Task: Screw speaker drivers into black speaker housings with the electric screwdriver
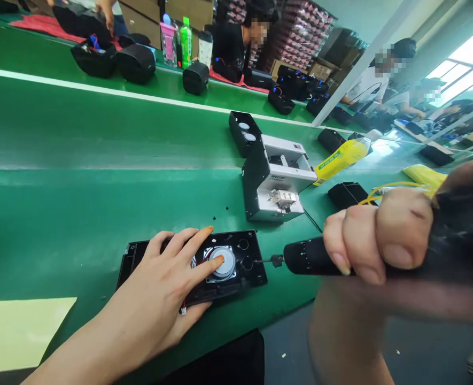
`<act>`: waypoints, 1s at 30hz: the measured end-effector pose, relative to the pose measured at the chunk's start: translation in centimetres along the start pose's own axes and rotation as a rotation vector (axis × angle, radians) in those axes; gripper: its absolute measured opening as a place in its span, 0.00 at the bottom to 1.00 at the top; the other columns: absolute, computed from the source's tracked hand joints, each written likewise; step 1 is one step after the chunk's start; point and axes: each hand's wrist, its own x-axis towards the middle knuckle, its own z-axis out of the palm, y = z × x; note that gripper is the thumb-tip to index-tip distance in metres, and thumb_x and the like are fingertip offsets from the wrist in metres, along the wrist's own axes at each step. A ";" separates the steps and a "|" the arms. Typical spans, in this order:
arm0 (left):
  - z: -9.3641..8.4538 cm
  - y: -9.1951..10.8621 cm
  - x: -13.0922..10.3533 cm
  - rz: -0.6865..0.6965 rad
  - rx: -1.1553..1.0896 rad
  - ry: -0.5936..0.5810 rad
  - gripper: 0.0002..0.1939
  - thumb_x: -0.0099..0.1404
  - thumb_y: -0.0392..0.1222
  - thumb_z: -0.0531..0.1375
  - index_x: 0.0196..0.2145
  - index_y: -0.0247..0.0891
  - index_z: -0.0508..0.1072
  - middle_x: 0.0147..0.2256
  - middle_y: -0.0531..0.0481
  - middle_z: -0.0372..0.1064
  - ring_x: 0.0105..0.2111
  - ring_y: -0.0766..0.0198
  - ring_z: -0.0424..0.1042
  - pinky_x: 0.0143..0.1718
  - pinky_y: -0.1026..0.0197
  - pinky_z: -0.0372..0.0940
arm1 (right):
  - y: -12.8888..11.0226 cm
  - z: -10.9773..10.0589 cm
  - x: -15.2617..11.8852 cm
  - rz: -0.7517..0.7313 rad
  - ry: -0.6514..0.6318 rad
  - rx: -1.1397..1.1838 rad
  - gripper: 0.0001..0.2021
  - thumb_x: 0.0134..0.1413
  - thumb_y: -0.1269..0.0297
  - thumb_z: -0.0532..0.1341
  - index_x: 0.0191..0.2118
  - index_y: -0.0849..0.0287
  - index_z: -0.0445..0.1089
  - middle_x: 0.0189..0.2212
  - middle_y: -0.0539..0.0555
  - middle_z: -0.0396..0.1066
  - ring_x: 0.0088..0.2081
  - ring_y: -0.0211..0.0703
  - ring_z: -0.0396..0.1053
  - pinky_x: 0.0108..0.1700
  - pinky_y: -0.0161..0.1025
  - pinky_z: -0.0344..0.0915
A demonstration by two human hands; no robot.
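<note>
A black speaker panel with a round silver driver and thin wires lies on the green table near its front edge. My left hand rests over the panel's left part, fingers spread, the index fingertip on the driver. On the right, my right hand is wrapped round a black electric screwdriver. Its thin bit points left, with the tip at the panel's right part by a round hole. Whether the tip touches a screw is too small to tell.
Behind the panel stands a grey and black screw feeder, beside a black speaker box and a yellow bottle. Yellow-green paper lies front left. Across the table, people work among black speaker housings.
</note>
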 end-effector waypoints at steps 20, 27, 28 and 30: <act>-0.7 0.3 0.4 -0.029 -0.058 -0.052 0.25 0.64 0.45 0.67 0.59 0.52 0.77 0.72 0.39 0.61 0.65 0.35 0.67 0.63 0.27 0.60 | 6.6 1.5 -4.1 -0.037 0.069 0.080 0.20 0.71 0.41 0.63 0.54 0.48 0.81 0.23 0.46 0.68 0.15 0.36 0.60 0.16 0.37 0.64; -0.8 0.3 0.5 -0.039 -0.063 -0.078 0.26 0.64 0.45 0.68 0.59 0.51 0.76 0.73 0.38 0.59 0.66 0.35 0.66 0.63 0.29 0.59 | 7.1 1.8 -4.1 -0.044 0.114 0.065 0.18 0.69 0.43 0.67 0.50 0.51 0.82 0.22 0.46 0.68 0.14 0.35 0.61 0.15 0.36 0.64; -0.8 0.4 0.5 -0.038 -0.062 -0.080 0.25 0.64 0.45 0.68 0.60 0.52 0.76 0.73 0.38 0.60 0.66 0.35 0.66 0.63 0.29 0.60 | 7.0 1.8 -4.2 -0.050 0.110 0.054 0.18 0.70 0.43 0.66 0.50 0.52 0.82 0.22 0.46 0.68 0.13 0.35 0.61 0.15 0.36 0.64; -0.9 0.5 0.5 -0.036 -0.054 -0.081 0.25 0.66 0.46 0.67 0.60 0.51 0.76 0.73 0.37 0.60 0.66 0.35 0.66 0.62 0.28 0.60 | 6.9 1.8 -4.3 -0.053 0.068 0.034 0.17 0.72 0.45 0.65 0.50 0.52 0.82 0.21 0.46 0.69 0.13 0.37 0.62 0.15 0.36 0.65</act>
